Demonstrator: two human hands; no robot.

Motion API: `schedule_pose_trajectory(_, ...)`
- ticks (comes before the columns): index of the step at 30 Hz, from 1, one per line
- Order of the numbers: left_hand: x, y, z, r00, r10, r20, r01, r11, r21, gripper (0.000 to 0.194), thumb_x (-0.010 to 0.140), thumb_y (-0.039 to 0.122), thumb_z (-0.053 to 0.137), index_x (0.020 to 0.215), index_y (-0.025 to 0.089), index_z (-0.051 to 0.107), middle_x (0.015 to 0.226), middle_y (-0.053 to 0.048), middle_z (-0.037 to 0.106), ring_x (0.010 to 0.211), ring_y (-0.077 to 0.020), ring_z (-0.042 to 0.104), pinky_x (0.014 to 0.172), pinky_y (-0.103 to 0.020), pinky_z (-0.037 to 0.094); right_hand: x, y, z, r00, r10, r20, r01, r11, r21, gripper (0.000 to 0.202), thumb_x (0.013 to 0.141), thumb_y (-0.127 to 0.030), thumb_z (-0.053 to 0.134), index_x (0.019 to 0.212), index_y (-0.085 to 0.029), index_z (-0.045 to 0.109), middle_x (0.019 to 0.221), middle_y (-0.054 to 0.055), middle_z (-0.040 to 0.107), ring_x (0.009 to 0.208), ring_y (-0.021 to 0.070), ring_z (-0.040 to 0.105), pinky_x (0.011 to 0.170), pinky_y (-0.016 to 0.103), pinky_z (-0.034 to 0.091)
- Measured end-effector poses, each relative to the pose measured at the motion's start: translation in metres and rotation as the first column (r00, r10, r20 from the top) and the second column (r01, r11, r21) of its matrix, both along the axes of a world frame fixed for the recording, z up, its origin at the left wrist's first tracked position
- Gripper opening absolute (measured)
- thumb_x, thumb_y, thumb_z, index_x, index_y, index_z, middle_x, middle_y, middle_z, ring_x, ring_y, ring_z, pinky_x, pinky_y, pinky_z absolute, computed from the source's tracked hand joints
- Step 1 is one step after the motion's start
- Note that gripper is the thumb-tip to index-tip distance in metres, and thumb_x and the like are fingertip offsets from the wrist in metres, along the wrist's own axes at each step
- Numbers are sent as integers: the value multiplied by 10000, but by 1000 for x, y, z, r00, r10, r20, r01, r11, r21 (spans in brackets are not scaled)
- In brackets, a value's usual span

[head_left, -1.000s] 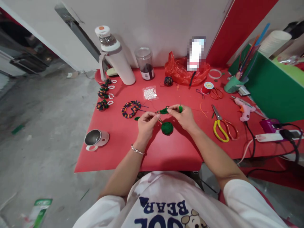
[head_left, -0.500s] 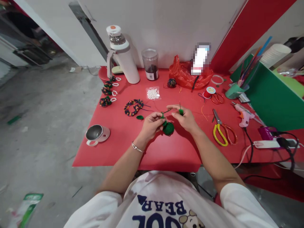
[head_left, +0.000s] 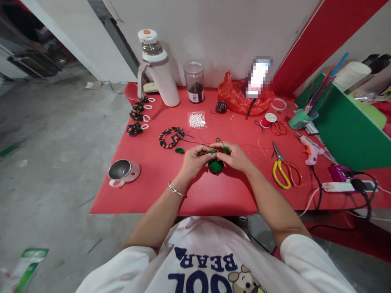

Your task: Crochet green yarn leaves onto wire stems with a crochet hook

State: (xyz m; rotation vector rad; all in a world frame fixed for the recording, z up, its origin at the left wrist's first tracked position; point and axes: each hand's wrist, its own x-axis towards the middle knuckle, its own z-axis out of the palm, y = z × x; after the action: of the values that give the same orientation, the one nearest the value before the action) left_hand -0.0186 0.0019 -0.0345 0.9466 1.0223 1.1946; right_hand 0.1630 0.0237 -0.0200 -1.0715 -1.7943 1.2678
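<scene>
My left hand [head_left: 195, 160] pinches green yarn just left of a green yarn ball [head_left: 216, 166], which lies on the red table. Fingers of my right hand [head_left: 234, 156] close around a thin tool, perhaps a crochet hook, with a green part [head_left: 226, 150] between them. The fingertips of both hands meet above the ball. A small green leaf-shaped piece [head_left: 179, 150] lies left of my left hand. Beyond it rests a multicoloured braided loop [head_left: 171, 137]. The stitches between my fingers are too small to make out.
A metal cup [head_left: 124, 172] stands at the left, a large bottle [head_left: 165, 79] and a jar [head_left: 194, 82] at the back. Scissors [head_left: 281, 156], a glue gun [head_left: 313, 151] and a power strip [head_left: 339, 186] lie right. A bead packet [head_left: 197, 120] sits beyond my hands.
My right hand has moved left and slightly down, so its fingertips now meet those of my left hand. The yarn stretched between the hands has shortened.
</scene>
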Motion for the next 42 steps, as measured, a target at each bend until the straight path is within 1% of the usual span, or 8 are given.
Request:
schedule_pose_trajectory(8,-4,-2,5,989,-119,85,130,981,-141,541,618,627,923,714,127,742,455,18,539,360,-53,406,346,-185,229,-3,-2,0,1000,-9,21,8,998,59,315,817,-391,794,1095,-243,810,840,0,685,783,149,597,773,302,490)
schedule_pose_trajectory(17,-4,1,6,958,22,285,39,978,-204,380,530,237,969,816,125,745,642,-27,690,472,-69,530,374,-148,294,-7,-2,-4,978,-191,-81,192,981,8,252,854,-465,746,841,-216,782,718,10,719,629,133,580,623,280,476)
schedule_pose_trajectory(22,-4,5,5,917,133,376,-48,972,-229,294,602,166,894,848,134,738,624,-2,661,488,-80,555,384,-152,331,-7,-2,-5,992,-115,-57,118,992,48,217,868,-427,735,912,-221,789,807,19,760,737,155,663,743,302,534)
schedule_pose_trajectory(27,-9,6,8,887,162,433,-47,963,-264,323,637,130,878,911,175,712,673,28,654,480,-59,542,360,-130,238,-2,3,-6,990,-102,94,93,991,92,341,885,-452,730,1136,-229,789,1010,63,795,877,191,706,867,344,555)
schedule_pose_trajectory(31,-11,6,9,895,151,420,-40,964,-261,371,640,167,901,955,193,706,650,50,618,461,-57,527,350,-132,213,8,8,-8,878,-333,345,254,933,256,454,997,-488,593,1373,-250,682,1161,112,764,997,245,690,898,392,540)
schedule_pose_trajectory(36,-10,5,7,907,89,412,9,973,-231,385,606,245,938,877,186,671,712,26,672,433,-42,482,342,-140,206,15,11,-19,634,-475,610,217,867,449,382,1038,-269,470,1314,-242,733,1166,161,734,1054,292,640,832,394,512)
schedule_pose_trajectory(39,-11,5,6,910,62,411,23,979,-201,405,597,256,948,876,187,663,795,-2,724,449,-41,495,353,-140,225,15,14,-23,607,-508,611,206,843,496,407,1002,-181,497,1338,-231,722,1234,173,728,1111,312,624,913,445,504)
schedule_pose_trajectory(42,-12,5,4,910,51,411,27,983,-181,443,603,242,945,956,197,682,824,-6,734,456,-39,492,362,-142,230,13,15,-19,672,-575,467,273,778,566,356,1006,-241,546,1311,-225,729,1368,156,698,1256,339,587,1083,536,439)
